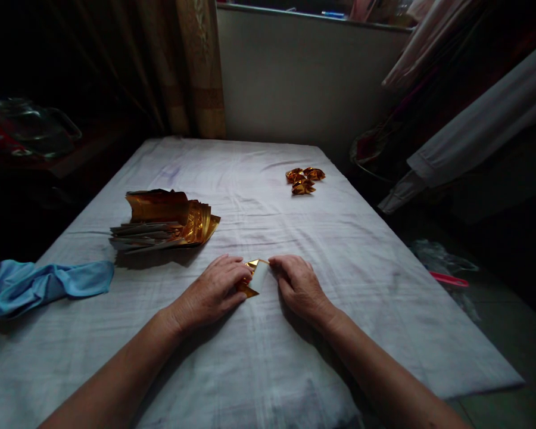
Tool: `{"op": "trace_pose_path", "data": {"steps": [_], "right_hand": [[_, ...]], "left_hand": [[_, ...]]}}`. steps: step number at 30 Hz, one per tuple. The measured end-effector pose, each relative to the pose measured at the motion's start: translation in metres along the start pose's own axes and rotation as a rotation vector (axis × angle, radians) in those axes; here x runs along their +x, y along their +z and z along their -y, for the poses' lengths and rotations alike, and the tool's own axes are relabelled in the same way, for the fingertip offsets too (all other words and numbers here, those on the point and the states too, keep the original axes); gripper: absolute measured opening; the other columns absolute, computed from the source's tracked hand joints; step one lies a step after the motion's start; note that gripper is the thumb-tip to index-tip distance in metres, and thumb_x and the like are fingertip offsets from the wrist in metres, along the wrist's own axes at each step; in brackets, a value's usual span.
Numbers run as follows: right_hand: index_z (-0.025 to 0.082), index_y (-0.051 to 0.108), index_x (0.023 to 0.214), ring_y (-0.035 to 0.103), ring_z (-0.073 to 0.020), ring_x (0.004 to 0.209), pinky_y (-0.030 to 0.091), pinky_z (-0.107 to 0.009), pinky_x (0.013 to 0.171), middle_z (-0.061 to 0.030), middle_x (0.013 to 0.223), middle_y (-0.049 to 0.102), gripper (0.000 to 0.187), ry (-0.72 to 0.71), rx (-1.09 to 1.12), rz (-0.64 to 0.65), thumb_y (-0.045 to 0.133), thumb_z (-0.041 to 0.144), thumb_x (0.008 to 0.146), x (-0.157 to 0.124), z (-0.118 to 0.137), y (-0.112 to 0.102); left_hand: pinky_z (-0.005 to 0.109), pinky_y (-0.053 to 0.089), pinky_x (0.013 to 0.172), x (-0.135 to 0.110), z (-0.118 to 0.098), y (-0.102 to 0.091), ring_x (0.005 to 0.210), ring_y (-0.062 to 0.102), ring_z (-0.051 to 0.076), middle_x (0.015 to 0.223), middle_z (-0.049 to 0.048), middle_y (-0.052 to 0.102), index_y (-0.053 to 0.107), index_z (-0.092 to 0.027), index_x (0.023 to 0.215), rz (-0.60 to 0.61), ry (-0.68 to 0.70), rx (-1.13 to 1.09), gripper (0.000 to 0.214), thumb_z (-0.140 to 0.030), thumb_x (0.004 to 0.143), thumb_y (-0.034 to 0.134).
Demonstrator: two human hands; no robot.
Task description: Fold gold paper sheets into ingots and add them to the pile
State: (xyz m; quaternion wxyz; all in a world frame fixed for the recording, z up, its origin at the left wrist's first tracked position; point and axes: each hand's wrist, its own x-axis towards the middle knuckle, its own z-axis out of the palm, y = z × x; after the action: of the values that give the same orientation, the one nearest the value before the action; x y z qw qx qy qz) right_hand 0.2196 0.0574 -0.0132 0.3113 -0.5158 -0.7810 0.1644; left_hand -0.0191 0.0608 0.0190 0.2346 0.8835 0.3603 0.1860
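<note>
A small sheet of gold foil paper [251,291], partly folded with pointed corners, lies on the white cloth between my hands. My left hand [218,285] is closed on its left side, fingers over the foil and thumb at the lower edge. On the other side, my right hand [300,284] pinches the tip of the paper's upper right corner, fingers pressed together. Part of the paper is hidden under my left fingers. Beyond my left hand sits a loose stack of gold foil paper sheets [172,220], some of them curled.
Several folded gold foil pieces [304,187] rest at the far right of the white-covered table [250,167]. A blue cloth [58,286] lies at the left. Clothes [477,113] hang past the right edge; a glass jug [36,128] stands at far left.
</note>
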Motion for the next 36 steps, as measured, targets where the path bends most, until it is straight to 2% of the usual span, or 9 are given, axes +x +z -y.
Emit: {"op": "trace_pose_path", "data": {"steps": [5,12,21,26,29,33,36], "right_hand": [[0.023,0.064,0.111,0.063,-0.0236,0.102,0.046,-0.042,0.092,-0.0068,0.109,0.072,0.037,0.012,0.036,0.015,0.051,0.006,0.081,0.004,-0.001,0.0],[0.022,0.065,0.11,0.063,-0.0241,0.101,0.047,-0.043,0.09,-0.006,0.106,0.072,0.044,0.017,0.081,0.057,0.052,0.005,0.072,0.013,-0.001,0.0],[0.024,0.068,0.103,0.064,-0.0229,0.093,0.045,-0.042,0.087,-0.0038,0.096,0.073,0.039,-0.014,0.064,0.086,0.051,0.005,0.073,0.019,0.004,0.0],[0.025,0.069,0.104,0.065,-0.0218,0.092,0.047,-0.04,0.087,-0.0027,0.096,0.073,0.043,-0.011,0.118,0.101,0.053,0.003,0.07,0.017,0.003,0.002],[0.025,0.07,0.103,0.065,-0.0203,0.091,0.047,-0.039,0.088,-0.0021,0.095,0.073,0.04,-0.056,0.141,0.117,0.054,0.002,0.074,0.016,0.001,0.002],[0.023,0.071,0.101,0.064,-0.0192,0.088,0.047,-0.037,0.085,-0.003,0.092,0.072,0.025,-0.147,0.15,0.138,0.058,0.009,0.086,0.019,-0.006,0.0],[0.024,0.072,0.101,0.063,-0.0192,0.088,0.047,-0.035,0.083,-0.0038,0.092,0.072,0.02,-0.237,0.1,0.142,0.063,0.012,0.087,0.025,-0.013,0.001]], "left_hand": [[0.051,0.032,0.114,-0.003,0.006,0.0,0.13,0.05,0.025,0.13,0.0065,0.063,0.059,-0.024,0.113,0.019,0.017,0.014,0.023,-0.017,0.091,0.061],[0.047,0.036,0.112,-0.004,0.006,-0.008,0.129,0.051,0.026,0.126,0.0046,0.066,0.058,-0.026,0.119,0.053,-0.023,0.083,0.031,-0.015,0.09,0.06],[0.05,0.032,0.113,-0.004,0.007,-0.016,0.131,0.05,0.027,0.121,0.0021,0.068,0.061,-0.029,0.118,0.093,-0.036,0.116,0.029,-0.014,0.094,0.054],[0.049,0.031,0.114,-0.006,0.01,-0.014,0.131,0.052,0.026,0.124,0.0011,0.069,0.063,-0.03,0.119,0.041,0.029,0.205,0.033,-0.012,0.094,0.054],[0.052,0.032,0.113,-0.006,0.009,-0.013,0.132,0.051,0.029,0.129,0.0012,0.068,0.065,-0.03,0.121,0.012,0.052,0.255,0.036,-0.01,0.093,0.055],[0.052,0.032,0.114,-0.006,0.008,-0.014,0.132,0.052,0.028,0.127,0.001,0.069,0.065,-0.029,0.121,0.018,0.05,0.247,0.036,-0.009,0.093,0.055],[0.051,0.032,0.115,-0.006,0.007,-0.016,0.131,0.053,0.026,0.125,0.0012,0.07,0.065,-0.03,0.12,0.025,0.043,0.213,0.034,-0.011,0.092,0.058]]}}
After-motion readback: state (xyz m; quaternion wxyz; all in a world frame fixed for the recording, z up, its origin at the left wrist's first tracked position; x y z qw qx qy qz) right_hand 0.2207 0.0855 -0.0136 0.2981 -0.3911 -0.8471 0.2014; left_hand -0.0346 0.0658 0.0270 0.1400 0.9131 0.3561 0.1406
